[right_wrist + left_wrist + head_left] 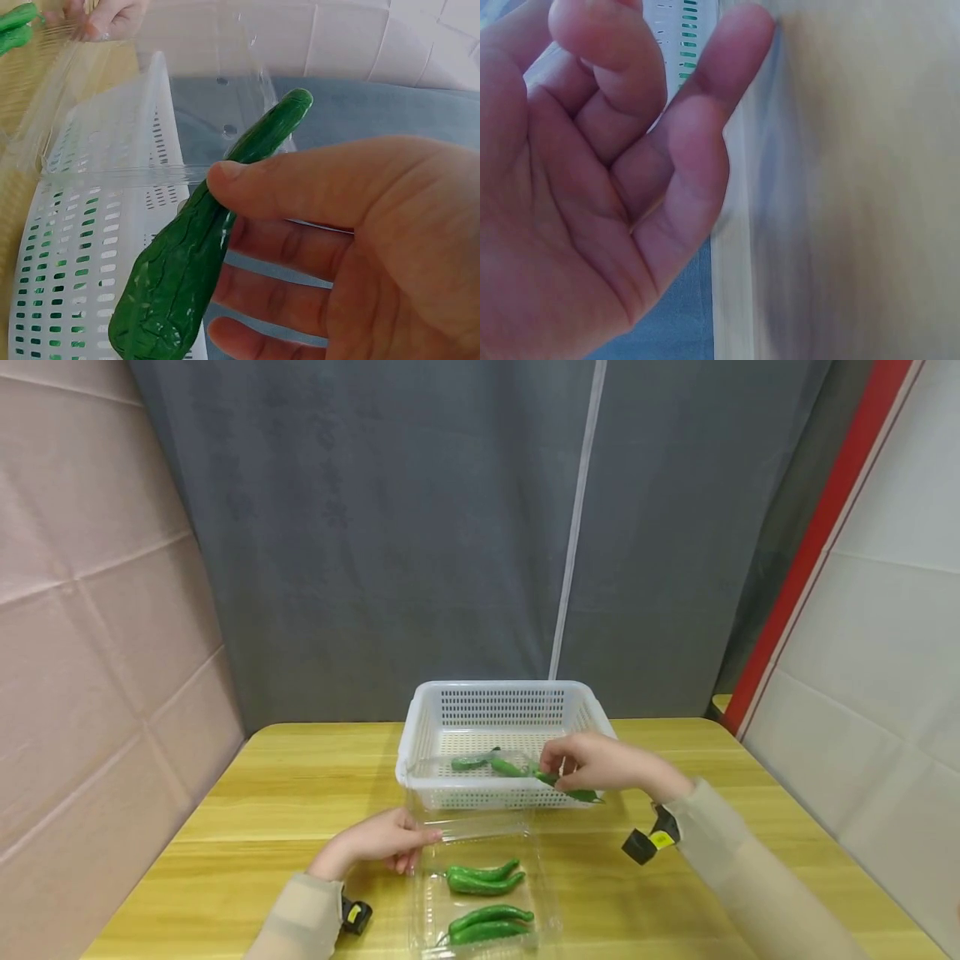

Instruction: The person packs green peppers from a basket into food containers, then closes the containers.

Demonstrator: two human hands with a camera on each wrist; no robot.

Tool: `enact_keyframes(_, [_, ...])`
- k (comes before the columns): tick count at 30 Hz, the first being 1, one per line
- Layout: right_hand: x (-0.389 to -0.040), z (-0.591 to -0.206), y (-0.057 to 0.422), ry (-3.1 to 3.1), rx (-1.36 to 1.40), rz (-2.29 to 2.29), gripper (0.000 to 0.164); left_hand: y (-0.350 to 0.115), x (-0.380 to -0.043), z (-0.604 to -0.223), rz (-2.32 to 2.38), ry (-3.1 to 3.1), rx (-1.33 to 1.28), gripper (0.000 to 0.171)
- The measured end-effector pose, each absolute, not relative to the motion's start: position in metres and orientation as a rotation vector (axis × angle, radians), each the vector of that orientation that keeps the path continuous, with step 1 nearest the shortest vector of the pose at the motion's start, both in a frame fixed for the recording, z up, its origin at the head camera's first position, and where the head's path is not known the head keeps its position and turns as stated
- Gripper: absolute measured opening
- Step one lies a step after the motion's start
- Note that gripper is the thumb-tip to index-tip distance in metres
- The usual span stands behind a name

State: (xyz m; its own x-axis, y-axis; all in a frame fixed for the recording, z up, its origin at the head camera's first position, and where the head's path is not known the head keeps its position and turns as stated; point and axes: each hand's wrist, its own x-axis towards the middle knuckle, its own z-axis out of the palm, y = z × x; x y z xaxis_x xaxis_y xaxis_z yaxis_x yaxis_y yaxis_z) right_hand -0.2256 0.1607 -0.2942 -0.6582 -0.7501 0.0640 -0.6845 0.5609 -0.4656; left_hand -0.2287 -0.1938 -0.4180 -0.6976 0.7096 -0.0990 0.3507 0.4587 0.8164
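Note:
In the head view, my right hand (588,762) is over the near right rim of the white basket (491,687). Between thumb and fingers it pinches a dark green, wrinkled pepper (191,240), narrow at one end and thicker at the other. My left hand (382,841) grips the left edge of a clear plastic clamshell box (551,893), near its hinge. In the box lie several glossy green peppers (487,883) in two groups. The transparent lid is raised and overlaps the basket's front. Curled fingers of the left hand (630,172) fill much of its wrist view.
More green vegetables (471,763) lie in the basket, seen through the lid. The wooden table (300,777) reaches back to a dark grey curtain (390,527). Pale panels (97,652) flank it on both sides.

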Motion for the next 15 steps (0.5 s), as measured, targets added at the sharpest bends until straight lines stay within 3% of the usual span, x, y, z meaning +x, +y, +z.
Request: enact_keyframes(15, [-0.211,-0.295,0.151,2.551,-1.234,-0.736,0.019,-0.193,-0.228,-0.418,1.116,2.298,0.903,0.052])
